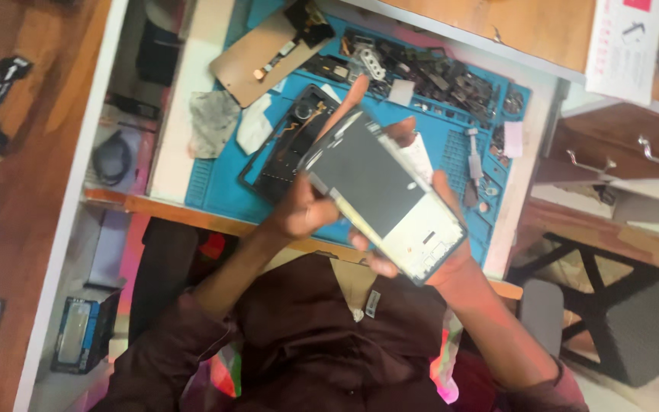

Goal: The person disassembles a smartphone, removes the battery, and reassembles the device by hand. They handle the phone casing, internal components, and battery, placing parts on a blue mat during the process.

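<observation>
I hold a disassembled phone frame (381, 191) in both hands above a blue work mat (211, 191); its dark inner plate faces up and its pale end points toward my body. My left hand (299, 210) grips the frame's left edge with one finger stretched along its top. My right hand (442, 255) cradles the lower end from beneath, fingers wrapped over the far edge. Under the frame, on the mat, lies an opened black phone body (284, 149). A tan back cover (257, 57) rests at the mat's far end.
Several small black phone parts (436, 76) crowd the mat's far right strip, with a small tool (473, 152) beside them. A grey cloth (211, 122) lies left of the mat. Drawers (627, 152) and a dark stool (634, 320) stand to the right.
</observation>
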